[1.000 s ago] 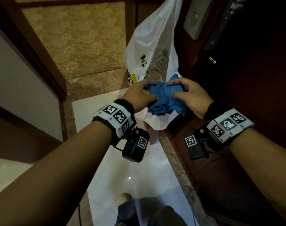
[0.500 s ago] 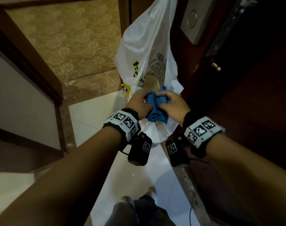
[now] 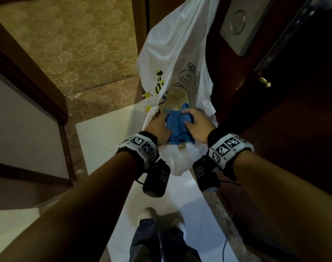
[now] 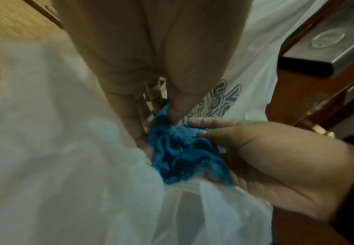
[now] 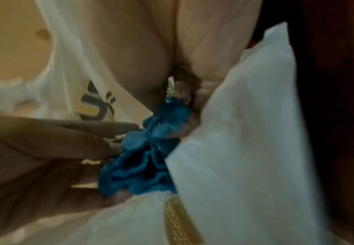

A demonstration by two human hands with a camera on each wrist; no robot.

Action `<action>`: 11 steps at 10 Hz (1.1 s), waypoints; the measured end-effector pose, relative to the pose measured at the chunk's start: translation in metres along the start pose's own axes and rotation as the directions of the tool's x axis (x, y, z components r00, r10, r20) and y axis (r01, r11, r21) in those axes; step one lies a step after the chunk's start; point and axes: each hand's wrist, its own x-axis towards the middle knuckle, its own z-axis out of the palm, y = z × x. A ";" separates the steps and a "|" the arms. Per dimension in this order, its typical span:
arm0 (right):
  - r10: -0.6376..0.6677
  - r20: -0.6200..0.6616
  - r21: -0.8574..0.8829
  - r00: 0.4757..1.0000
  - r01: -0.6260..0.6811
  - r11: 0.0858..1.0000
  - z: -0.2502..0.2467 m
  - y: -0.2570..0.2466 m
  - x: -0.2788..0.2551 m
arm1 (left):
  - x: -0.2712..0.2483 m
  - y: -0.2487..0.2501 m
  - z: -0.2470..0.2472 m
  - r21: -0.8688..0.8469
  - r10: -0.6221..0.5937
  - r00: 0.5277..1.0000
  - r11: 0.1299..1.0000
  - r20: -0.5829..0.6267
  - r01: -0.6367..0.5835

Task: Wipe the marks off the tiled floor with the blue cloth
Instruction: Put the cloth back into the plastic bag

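Note:
The crumpled blue cloth (image 3: 177,127) sits in the mouth of a white plastic bag (image 3: 172,53) that hangs by the door. My left hand (image 3: 159,125) grips its left side, thumb and fingers pinching the fabric (image 4: 178,152). My right hand (image 3: 195,123) curls over its right side and pinches the top of the bunched cloth (image 5: 149,154). In each wrist view the other hand's fingers (image 4: 224,131) (image 5: 100,132) press on the cloth from the side. Glossy white floor tiles (image 3: 100,140) lie below; no marks show on them in this dim light.
A dark wooden door (image 3: 284,129) with a metal lock plate (image 3: 237,27) and a brass knob (image 3: 265,82) stands close on the right. A stone threshold (image 3: 104,99) and patterned carpet (image 3: 76,44) lie ahead. My feet (image 3: 152,214) stand on the tiles; a wall (image 3: 19,120) is left.
Both hands have carried the cloth forward and down into the bag's mouth and come closer together. The cloth is bunched tighter than a second ago.

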 end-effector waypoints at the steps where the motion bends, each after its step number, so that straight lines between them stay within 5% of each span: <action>1: 0.088 0.024 -0.068 0.996 -0.086 0.994 0.008 0.006 -0.001 | 0.003 -0.009 0.003 0.035 -0.037 0.997 0.999 0.067 0.035; 2: 0.136 0.085 -0.200 0.987 -0.117 0.973 0.011 0.011 -0.001 | 0.008 -0.019 0.006 0.131 -0.042 0.997 0.991 0.071 0.032; 6: 0.116 0.139 -0.288 0.983 -0.072 0.955 0.028 0.017 0.015 | 0.030 -0.035 0.010 0.299 -0.103 0.995 0.950 0.013 0.094; 7: 0.123 0.155 -0.276 0.980 -0.077 0.958 0.027 0.019 0.016 | 0.035 -0.035 0.007 0.306 -0.055 0.997 0.952 0.061 0.034; 11: 0.171 0.175 -0.197 0.970 -0.136 0.971 0.017 0.020 0.012 | 0.033 -0.033 0.006 0.135 -0.150 0.986 0.981 0.077 0.139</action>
